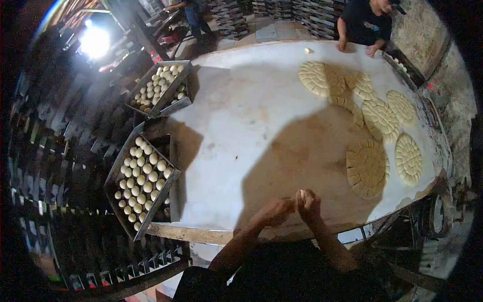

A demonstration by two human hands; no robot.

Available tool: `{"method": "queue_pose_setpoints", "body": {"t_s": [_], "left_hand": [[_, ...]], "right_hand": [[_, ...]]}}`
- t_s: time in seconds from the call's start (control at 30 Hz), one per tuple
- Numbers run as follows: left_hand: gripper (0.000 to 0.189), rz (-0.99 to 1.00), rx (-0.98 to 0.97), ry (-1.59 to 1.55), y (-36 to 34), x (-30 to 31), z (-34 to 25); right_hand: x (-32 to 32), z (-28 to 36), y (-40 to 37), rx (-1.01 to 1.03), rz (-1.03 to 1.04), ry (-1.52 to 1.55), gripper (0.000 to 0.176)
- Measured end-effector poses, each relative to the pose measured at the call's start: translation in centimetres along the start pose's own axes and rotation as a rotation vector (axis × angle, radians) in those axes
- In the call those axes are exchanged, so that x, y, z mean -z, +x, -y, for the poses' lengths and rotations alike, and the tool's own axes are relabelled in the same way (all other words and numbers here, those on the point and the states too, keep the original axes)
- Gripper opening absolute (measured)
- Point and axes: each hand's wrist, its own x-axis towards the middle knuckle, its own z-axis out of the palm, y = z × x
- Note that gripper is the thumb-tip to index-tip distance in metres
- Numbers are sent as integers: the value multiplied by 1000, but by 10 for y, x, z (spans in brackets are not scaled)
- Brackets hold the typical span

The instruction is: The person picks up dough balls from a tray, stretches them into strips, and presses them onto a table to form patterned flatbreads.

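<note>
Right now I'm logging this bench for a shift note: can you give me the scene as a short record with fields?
Hands: left hand and right hand pressed together at the near edge of the table, a small pale lump at the right fingers.
Table: wide, pale, floured.
Right side: several scored dough discs.
Left side: two trays of dough balls.
Far side: another person, hands on the table.

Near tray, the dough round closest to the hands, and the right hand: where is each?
Near tray [159,203]: head view, on its right rim.
Dough round [366,168]: head view, on its centre.
Right hand [308,202]: head view, on the middle of the hand.
</note>
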Motion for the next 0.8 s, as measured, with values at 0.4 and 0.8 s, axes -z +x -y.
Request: {"method": "queue_pose_setpoints", "body": {"t_s": [0.4,0.8], "left_hand": [[55,-259,450,481,5,0,82],[37,-615,-50,19,-166,-28,62]], "right_hand": [[73,14,44,-13,471,-77,33],[13,173,1,186,494,356,25]]}}
